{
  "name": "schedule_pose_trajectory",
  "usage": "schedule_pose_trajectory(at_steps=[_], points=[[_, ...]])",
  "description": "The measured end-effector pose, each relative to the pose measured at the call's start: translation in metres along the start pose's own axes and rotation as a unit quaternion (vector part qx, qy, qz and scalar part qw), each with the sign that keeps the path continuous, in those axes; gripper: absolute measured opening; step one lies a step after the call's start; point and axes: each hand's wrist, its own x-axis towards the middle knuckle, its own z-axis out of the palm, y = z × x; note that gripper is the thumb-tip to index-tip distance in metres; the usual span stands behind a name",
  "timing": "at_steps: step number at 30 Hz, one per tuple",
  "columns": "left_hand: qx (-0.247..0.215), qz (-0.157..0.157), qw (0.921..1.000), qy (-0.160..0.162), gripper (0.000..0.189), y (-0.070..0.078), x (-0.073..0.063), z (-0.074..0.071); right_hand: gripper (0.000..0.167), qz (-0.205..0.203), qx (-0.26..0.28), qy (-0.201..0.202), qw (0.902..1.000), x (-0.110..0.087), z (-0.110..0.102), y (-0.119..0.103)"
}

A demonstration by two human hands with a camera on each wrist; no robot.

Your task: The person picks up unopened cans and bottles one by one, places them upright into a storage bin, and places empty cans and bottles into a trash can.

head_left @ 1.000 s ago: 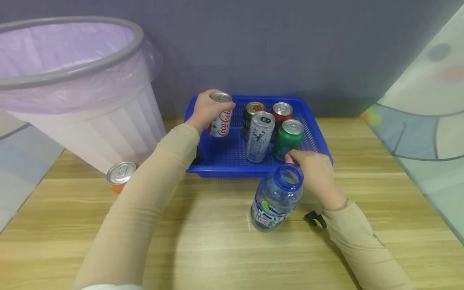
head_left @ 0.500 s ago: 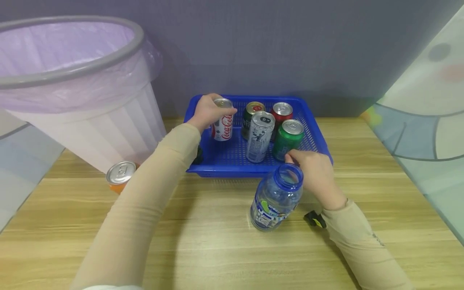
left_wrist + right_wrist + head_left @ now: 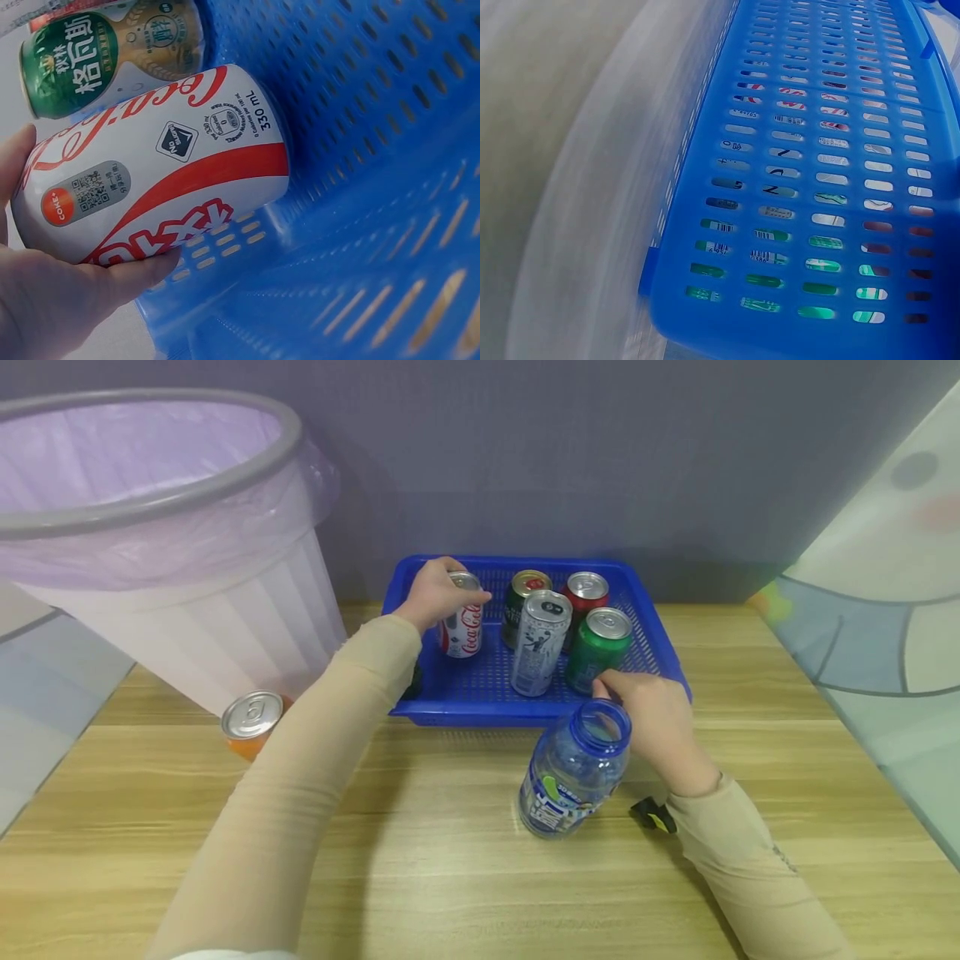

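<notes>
My left hand [image 3: 442, 593] grips a white and red Coca-Cola can [image 3: 172, 157] from above, with thumb and fingers on either side. The can stands low in the left part of the blue basket [image 3: 480, 714]. My right hand [image 3: 656, 727] grips the basket's front rim near the right corner, fingers curled over it and partly hidden behind the mouth of a clear blue bottle [image 3: 570, 777]. Inside the basket stand a tall silver can [image 3: 538, 647], a green can [image 3: 597, 647], a red can [image 3: 587, 596] and a dark green can with a gold top [image 3: 521, 602].
A white bin [image 3: 247, 585] with a purple liner towers at the left. By its foot stands an orange can [image 3: 253, 722], partly behind the left forearm. The basket backs onto a grey wall [image 3: 525, 460]. A small black piece [image 3: 651, 815] shows at the right wrist.
My left hand has lowered the Coca-Cola can down into the basket, shifting slightly to the right. My right hand and the bottle have kept their places.
</notes>
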Motion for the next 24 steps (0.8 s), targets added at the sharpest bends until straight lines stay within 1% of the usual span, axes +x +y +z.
schedule_pose_trajectory(at_steps=[7,17,21,24], points=[[0.021,0.0,0.9998,0.001,0.061,0.0,-0.0012,0.0014,0.02,-0.004,-0.001,0.004,1.0,-0.0003,0.0016,0.0002],[0.028,0.031,0.9991,-0.006,0.058,-0.0033,0.0039,0.0045,0.019,-0.002,-0.002,0.001,1.0,0.0009,0.0,-0.0002],[0.034,0.045,0.9984,-0.001,0.058,-0.0046,0.0047,0.0057,0.019,-0.001,-0.002,-0.002,1.0,0.0008,0.0001,-0.0005],[0.036,0.045,0.9983,0.007,0.06,-0.0054,0.0055,0.006,0.019,0.0,-0.002,-0.004,1.0,0.0007,0.0001,-0.001]])
